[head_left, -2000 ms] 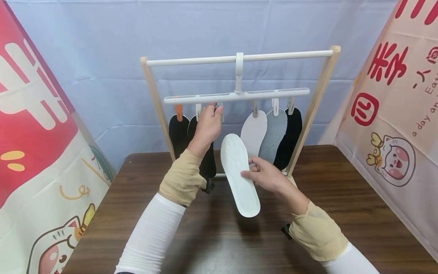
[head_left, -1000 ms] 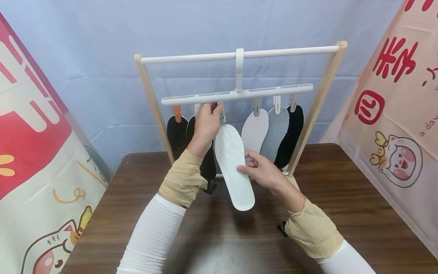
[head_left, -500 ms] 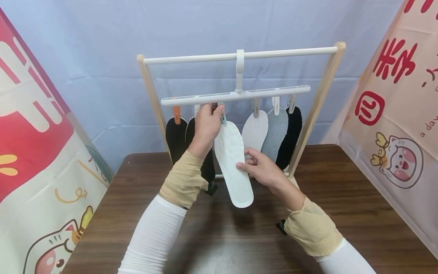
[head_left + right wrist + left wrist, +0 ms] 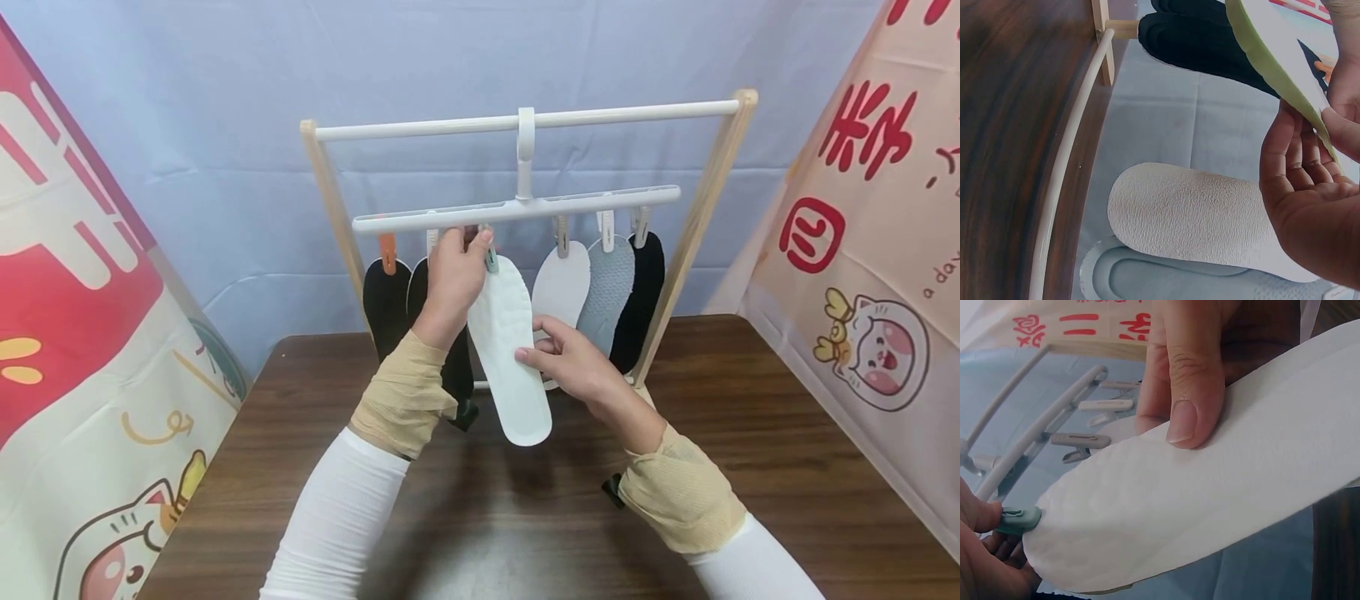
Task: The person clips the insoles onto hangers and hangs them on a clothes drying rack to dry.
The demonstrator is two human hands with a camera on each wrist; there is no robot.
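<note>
My left hand pinches the upper end of a pale green clothespin under the white hanger bar. A white insole meets the clothespin's jaws at its top end, tilted with its lower end toward the right. My right hand holds this insole by its right edge, thumb on the front face and fingers behind. In the left wrist view the clothespin overlaps the insole's rounded tip. From the right wrist view, the insole's underside looks yellow-green.
Black insoles hang left of my left hand, one under an orange clothespin. To the right hang another white insole, a grey one and a black one. A wooden rack carries the hanger above the brown table.
My right hand has raised the white insole up and to the left, bringing its top to the green clothespin. The left hand stays at the clothespin throughout.
</note>
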